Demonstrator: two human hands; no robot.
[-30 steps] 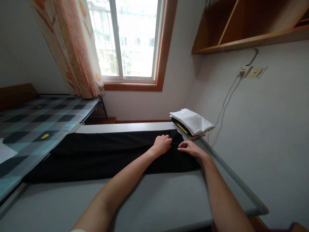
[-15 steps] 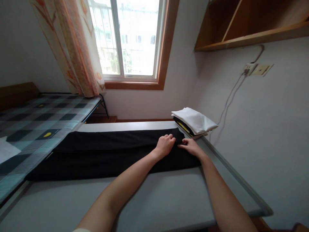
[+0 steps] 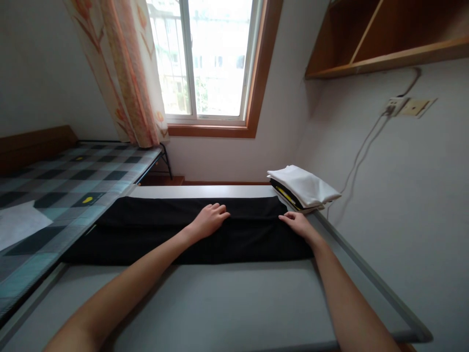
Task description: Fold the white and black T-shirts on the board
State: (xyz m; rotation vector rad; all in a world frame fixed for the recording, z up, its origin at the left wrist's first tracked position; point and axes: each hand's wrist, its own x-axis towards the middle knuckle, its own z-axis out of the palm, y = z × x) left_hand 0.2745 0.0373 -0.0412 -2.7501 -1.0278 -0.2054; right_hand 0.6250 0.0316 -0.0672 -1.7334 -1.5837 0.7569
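Note:
A long piece of black cloth (image 3: 249, 239) lies folded lengthwise across the light table, with a crease along its middle; I cannot tell what kind of garment it is. My left hand (image 3: 210, 221) is on its middle part, fingers curled and closed on the fold. Near the cloth's right end, my right hand (image 3: 299, 225) pinches the fabric at the crease between thumb and finger. The left end of the cloth reaches the table's edge by the bed.
A folded stack of white and black cloth (image 3: 304, 186) sits at the table's (image 3: 234, 303) far right corner. To the left is a bed with a checked cover (image 3: 110, 176) and a white sheet (image 3: 22, 222). A cable (image 3: 361, 146) hangs along the right wall under a wooden shelf (image 3: 388, 56).
My left hand has slid left along the black cloth, away from my right hand. The right hand stays at the right end. The view has shifted slightly.

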